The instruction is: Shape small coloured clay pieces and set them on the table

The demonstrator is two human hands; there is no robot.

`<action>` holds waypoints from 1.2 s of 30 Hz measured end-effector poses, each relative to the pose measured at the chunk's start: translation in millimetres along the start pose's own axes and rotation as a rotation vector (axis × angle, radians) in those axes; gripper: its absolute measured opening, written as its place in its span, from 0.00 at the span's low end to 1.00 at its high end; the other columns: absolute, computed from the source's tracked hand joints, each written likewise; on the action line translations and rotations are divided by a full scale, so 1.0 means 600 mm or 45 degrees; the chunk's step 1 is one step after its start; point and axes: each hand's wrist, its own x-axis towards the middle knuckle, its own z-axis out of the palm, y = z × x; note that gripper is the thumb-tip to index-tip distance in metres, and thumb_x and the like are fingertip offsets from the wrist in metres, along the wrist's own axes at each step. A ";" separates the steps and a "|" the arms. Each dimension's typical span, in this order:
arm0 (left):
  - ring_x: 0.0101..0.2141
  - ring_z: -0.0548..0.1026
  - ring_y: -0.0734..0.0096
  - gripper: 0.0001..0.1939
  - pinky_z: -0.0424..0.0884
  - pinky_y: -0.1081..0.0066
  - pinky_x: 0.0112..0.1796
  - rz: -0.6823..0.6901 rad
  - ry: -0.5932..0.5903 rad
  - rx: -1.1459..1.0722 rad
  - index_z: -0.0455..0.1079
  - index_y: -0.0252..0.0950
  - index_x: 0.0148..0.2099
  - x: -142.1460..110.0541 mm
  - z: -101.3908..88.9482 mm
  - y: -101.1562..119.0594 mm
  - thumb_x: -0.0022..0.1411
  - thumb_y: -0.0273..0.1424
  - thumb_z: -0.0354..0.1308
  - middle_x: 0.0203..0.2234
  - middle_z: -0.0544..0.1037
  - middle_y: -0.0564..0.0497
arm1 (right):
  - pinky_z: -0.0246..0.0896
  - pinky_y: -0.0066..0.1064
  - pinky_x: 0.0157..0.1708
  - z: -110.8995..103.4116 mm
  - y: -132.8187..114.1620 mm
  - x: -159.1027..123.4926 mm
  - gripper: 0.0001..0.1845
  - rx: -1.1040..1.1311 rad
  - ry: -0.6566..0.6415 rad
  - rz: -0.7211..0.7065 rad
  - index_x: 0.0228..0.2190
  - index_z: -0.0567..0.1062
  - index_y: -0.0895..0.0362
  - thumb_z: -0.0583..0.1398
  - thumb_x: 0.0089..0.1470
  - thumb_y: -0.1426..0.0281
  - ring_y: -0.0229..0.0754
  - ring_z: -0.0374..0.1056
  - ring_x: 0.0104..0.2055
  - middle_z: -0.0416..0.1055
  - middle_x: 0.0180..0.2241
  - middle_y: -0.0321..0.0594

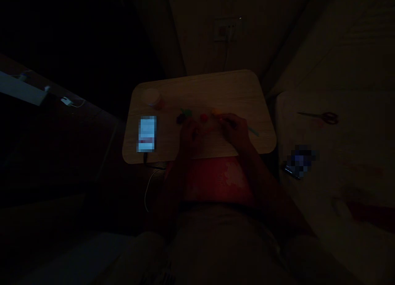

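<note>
– where's the red lump (203,118)?
– on the table (203,87), between the left hand (188,136) and right hand (236,131).
– their grips?
– both curled; too dark to tell how open, or what's held.

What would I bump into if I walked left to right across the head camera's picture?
Long pale box-shaped bar, glowing rectangular pale-blue screen, bare left hand, small round red piece, bare right hand, thin straight bluish stick, dark-red-handled scissors.
</note>
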 end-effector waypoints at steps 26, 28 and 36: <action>0.31 0.72 0.66 0.04 0.71 0.66 0.36 -0.166 -0.292 -0.186 0.66 0.38 0.30 0.002 -0.013 0.017 0.56 0.27 0.57 0.27 0.74 0.51 | 0.65 0.31 0.29 -0.003 -0.021 -0.001 0.09 -0.095 0.079 0.082 0.25 0.82 0.54 0.70 0.49 0.62 0.40 0.71 0.28 0.80 0.26 0.37; 0.30 0.71 0.68 0.03 0.71 0.68 0.35 -0.240 -0.322 -0.254 0.65 0.38 0.30 0.001 -0.012 0.021 0.55 0.26 0.56 0.26 0.73 0.52 | 0.64 0.31 0.28 -0.002 -0.019 -0.002 0.10 -0.065 0.091 0.099 0.26 0.84 0.54 0.69 0.52 0.61 0.40 0.70 0.27 0.79 0.25 0.37; 0.28 0.68 0.71 0.03 0.65 0.71 0.32 -0.421 -0.286 -0.278 0.67 0.38 0.29 0.005 -0.010 0.024 0.52 0.25 0.55 0.24 0.72 0.55 | 0.73 0.36 0.34 -0.002 -0.005 -0.005 0.16 -0.045 0.058 0.110 0.41 0.86 0.54 0.63 0.61 0.58 0.44 0.77 0.32 0.84 0.33 0.42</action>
